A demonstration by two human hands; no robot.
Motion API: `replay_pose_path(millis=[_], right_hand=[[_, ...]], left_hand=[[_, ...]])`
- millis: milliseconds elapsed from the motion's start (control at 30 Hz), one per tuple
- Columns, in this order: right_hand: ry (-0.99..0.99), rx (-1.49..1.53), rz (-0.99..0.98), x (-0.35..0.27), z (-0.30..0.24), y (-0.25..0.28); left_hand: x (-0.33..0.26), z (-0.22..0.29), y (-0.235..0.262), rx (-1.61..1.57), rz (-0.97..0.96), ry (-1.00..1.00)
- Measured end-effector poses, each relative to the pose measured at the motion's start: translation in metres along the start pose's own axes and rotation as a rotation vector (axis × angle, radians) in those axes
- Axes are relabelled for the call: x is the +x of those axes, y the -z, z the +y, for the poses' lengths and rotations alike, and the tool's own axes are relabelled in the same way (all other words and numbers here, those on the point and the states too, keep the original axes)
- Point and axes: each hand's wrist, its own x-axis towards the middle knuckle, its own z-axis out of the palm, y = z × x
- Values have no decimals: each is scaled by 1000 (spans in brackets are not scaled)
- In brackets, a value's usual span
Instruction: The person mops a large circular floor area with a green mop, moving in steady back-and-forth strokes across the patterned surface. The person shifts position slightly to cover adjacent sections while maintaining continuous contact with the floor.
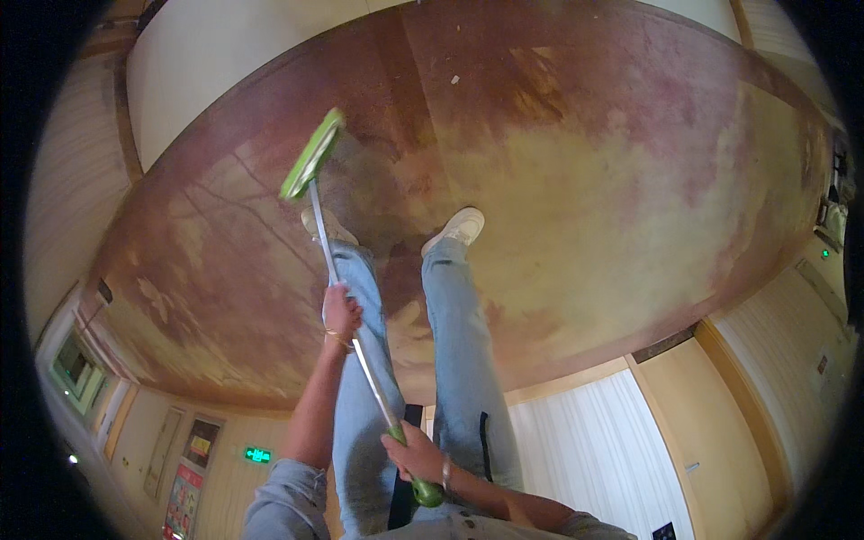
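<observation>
A long-handled floor-cleaning tool with a flat green head and a silver pole slants across my body. Whether it is a mop or a broom is not clear. A whitish strip runs along the head, which is slightly blurred. It is beyond my left shoe; I cannot tell whether it touches the carpet. My left hand is wrapped round the pole partway down, in front of my left leg. Nearer my waist, my right hand grips the green handle end, whose rounded tip shows below it.
I stand on patterned brown, purple and yellowish carpet in my white shoes. A small pale scrap lies farther ahead. Pale walls curve round the carpet. A wooden door is at the lower right, and a green lit sign at the lower left.
</observation>
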Motion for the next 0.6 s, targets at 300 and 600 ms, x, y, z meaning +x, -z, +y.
replay_pose_path(millis=[300,600], right_hand=[[104,176,77,24,-47,18],[151,68,-1,-26,-37,7]], left_hand=[[129,-14,-44,620,-528,-794],[62,-2,-56,363,-338,-813]])
